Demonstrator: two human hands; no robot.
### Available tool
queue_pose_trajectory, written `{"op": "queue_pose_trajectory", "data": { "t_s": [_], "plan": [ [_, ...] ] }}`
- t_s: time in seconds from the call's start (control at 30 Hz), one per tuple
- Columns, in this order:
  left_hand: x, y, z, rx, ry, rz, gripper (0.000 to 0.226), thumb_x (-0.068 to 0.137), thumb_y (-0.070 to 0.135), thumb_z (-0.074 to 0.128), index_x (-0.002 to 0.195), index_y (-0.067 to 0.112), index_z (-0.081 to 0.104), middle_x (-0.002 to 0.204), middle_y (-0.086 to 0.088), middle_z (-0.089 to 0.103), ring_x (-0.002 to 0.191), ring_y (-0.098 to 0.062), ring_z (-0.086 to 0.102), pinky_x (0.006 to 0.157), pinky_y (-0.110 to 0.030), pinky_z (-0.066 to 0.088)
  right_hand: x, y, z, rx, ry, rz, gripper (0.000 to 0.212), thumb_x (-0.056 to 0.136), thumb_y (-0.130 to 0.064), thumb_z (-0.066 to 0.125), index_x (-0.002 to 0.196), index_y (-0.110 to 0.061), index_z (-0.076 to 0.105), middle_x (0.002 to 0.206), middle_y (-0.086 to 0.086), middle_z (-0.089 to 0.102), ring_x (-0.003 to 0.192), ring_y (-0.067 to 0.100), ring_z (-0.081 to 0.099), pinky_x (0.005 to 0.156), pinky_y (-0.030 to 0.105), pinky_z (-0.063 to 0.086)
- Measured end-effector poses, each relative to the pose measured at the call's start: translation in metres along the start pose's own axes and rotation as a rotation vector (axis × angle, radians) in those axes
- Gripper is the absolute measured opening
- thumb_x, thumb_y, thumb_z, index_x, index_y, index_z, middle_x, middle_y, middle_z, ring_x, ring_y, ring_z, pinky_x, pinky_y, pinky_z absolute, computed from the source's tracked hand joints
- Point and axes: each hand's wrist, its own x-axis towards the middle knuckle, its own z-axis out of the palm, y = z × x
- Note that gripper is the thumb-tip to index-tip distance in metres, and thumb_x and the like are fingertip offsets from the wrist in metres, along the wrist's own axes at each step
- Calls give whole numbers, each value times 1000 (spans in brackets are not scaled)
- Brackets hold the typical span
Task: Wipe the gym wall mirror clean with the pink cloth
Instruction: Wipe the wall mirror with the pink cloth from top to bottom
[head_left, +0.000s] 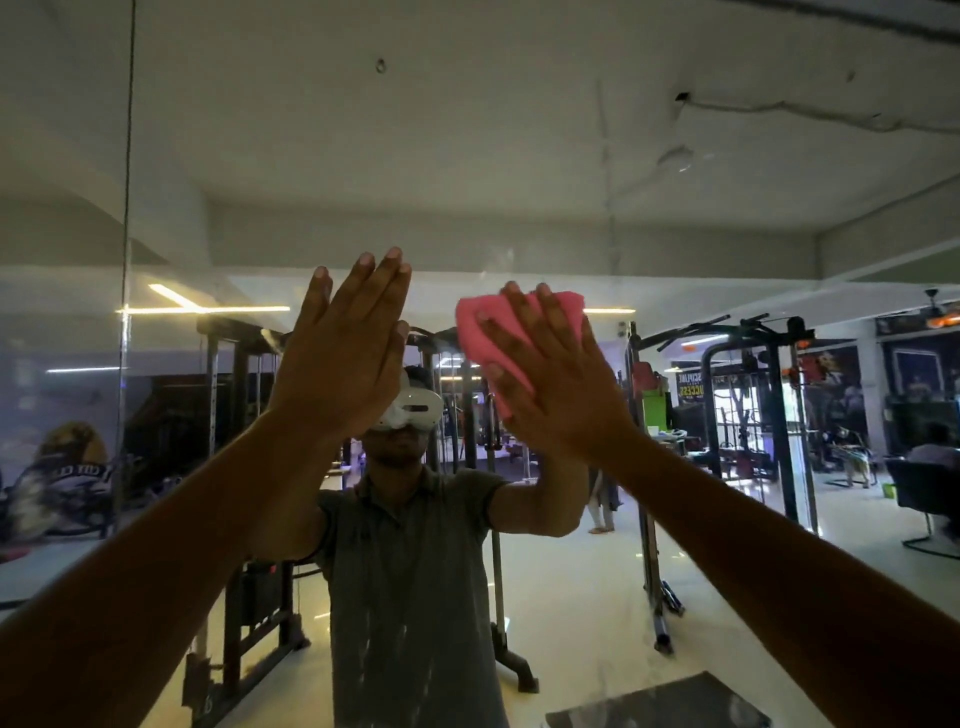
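Note:
The wall mirror (519, 171) fills the whole view and reflects the gym and a person wearing a white headset. My right hand (550, 374) presses the folded pink cloth (475, 325) flat against the glass at head height, fingers straight and spread over it. My left hand (345, 353) lies flat on the mirror just left of the cloth, fingers straight and together, holding nothing. Streaks and smears show on the glass low down over the reflected shirt (410, 597).
A vertical seam (126, 208) between mirror panels runs down the left side. The reflection shows black weight racks (743, 426), a shiny floor, a dark floor mat (660, 701) and people seated at the far right.

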Motion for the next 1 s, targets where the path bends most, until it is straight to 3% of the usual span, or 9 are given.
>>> {"op": "queue_pose_trajectory", "data": {
  "t_s": [0.17,0.33,0.47,0.53,0.63,0.73,0.83,0.93,1.0],
  "plan": [
    [5,7,7,17,48,8,68,109,35,20,172,8,21,180,-12,12,168,-33,8,135,-57,4,71,6,-9,-54,131,389,68,114,-59,19,175,-29,21,182,16,17,167,46,13,131,69,7],
    [11,26,12,-22,41,-21,65,112,34,23,171,9,23,180,-11,15,168,-30,10,136,-56,9,5,1,2,21,15,61,70,115,-60,15,176,-27,17,185,9,1,170,38,-2,133,69,3],
    [11,29,14,-41,37,-26,65,114,41,19,172,10,21,180,-11,14,168,-28,9,136,-53,7,33,68,-7,-88,27,272,69,115,-59,11,176,-26,11,183,15,3,168,46,2,131,74,5],
    [11,33,17,-32,45,-44,66,114,41,20,172,10,21,180,-11,14,168,-29,10,136,-54,8,55,49,-13,-69,65,439,71,112,-56,18,176,-24,16,182,20,13,167,49,11,132,68,10],
    [10,40,17,-37,54,-77,65,115,41,23,172,11,20,181,-11,14,168,-30,10,136,-55,10,25,1,-5,-92,53,205,71,112,-53,33,175,-22,23,181,21,16,167,47,13,130,66,23],
    [8,42,16,-45,50,-80,66,115,43,23,173,12,17,181,-10,11,168,-29,7,136,-52,8,-25,15,-3,18,-50,-17,69,114,-59,25,176,-32,12,185,7,-2,170,36,-6,133,71,7],
    [5,45,15,-57,33,-90,66,115,44,22,174,15,13,182,-8,6,169,-28,1,137,-51,4,2,55,-7,-77,30,86,67,114,-56,23,175,-26,17,183,16,8,168,45,5,131,75,5],
    [4,50,14,-65,37,-104,63,116,41,22,174,19,15,182,-7,5,169,-27,-1,137,-51,4,34,30,-11,-52,74,358,70,114,-58,18,176,-29,12,183,17,6,168,46,4,132,73,8],
    [3,52,12,-74,37,-107,61,116,40,21,173,19,18,182,-7,7,169,-28,2,136,-53,6,14,-2,-2,-75,38,212,70,114,-60,20,176,-30,8,184,15,1,169,44,0,132,72,14]
  ]
}}
